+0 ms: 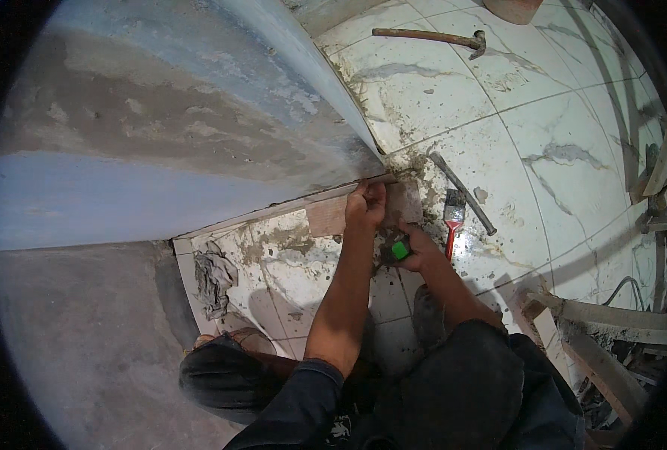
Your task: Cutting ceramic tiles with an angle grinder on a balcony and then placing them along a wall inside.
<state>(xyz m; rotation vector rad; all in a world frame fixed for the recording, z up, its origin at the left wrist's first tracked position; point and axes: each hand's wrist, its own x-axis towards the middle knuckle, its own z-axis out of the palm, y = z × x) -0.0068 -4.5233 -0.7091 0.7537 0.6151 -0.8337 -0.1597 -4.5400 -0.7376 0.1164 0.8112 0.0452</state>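
At the foot of the wall, my left hand (367, 204) has its fingers pinched together near the corner; what sits between them is too small to make out. A reddish-brown tile piece (326, 216) lies on the floor under that hand, along the wall, and extends out to its right. Just to the right and nearer to me, my right hand (421, 251) is closed round a dark tape measure (400, 250) with a green face. The right fingertips are close to the tile piece's near edge.
A red-handled paintbrush (453, 217) and a grey metal chisel (464, 193) lie right of my hands. A hammer (431, 35) rests farther off. A crumpled rag (213, 279) lies left. The wall (198, 135) bounds the far left; wooden furniture (611, 319) stands right.
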